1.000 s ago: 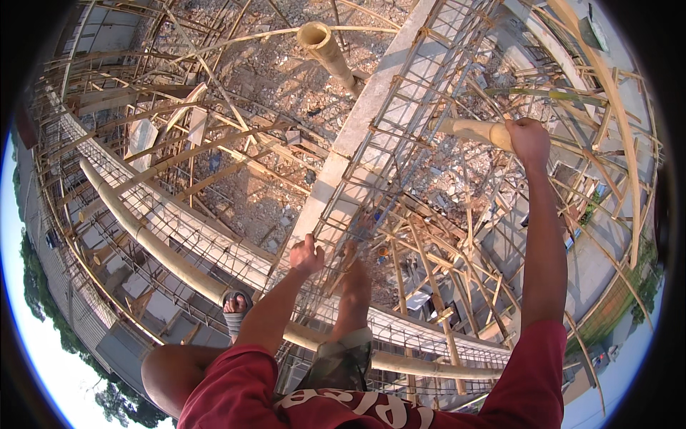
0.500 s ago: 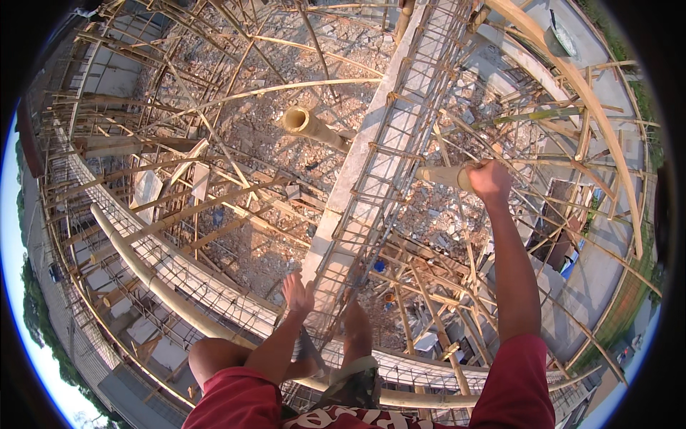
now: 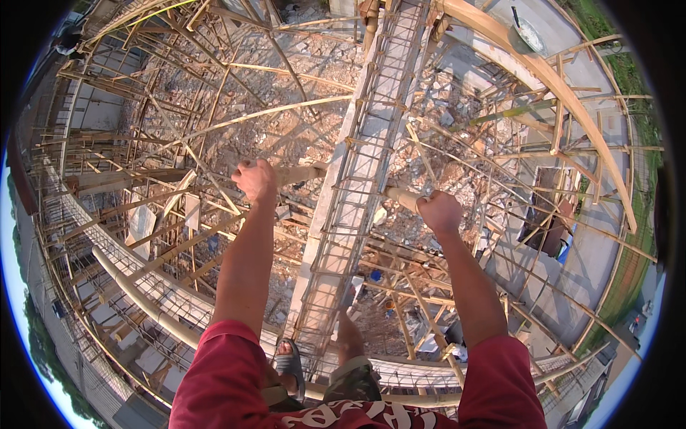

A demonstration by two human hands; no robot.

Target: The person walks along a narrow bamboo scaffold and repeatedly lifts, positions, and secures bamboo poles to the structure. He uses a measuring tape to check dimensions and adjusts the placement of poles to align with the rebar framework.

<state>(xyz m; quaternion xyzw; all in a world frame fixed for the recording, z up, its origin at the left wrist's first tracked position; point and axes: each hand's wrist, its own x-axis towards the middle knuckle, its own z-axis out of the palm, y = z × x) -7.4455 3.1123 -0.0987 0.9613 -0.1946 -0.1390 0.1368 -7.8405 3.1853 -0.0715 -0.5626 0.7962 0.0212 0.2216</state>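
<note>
A thick bamboo pole sticks out on both sides of the long rebar cage (image 3: 361,161) in front of me. Its left part (image 3: 300,174) meets my left hand (image 3: 255,180), whose fingers are closed at the end. On the other side, my right hand (image 3: 439,212) is wrapped round the end of the right part (image 3: 404,199). The beam hides the middle, so I cannot tell whether it is one pole or two. A pale formwork board (image 3: 321,207) edges the cage on its left. My sandalled foot (image 3: 287,354) is beside the cage's near end.
Far below lies rubble (image 3: 321,57). Bamboo scaffolding crosses at left and right. A curved board (image 3: 572,79) arches at the right, with a basin (image 3: 527,34) near its top. Another rebar cage (image 3: 164,279) curves past at left, beside a bamboo rail (image 3: 139,297).
My left hand has risen from near my knee to the bamboo's left end, which was an open hollow end before. My right hand has shifted left and down in view, still on the bamboo.
</note>
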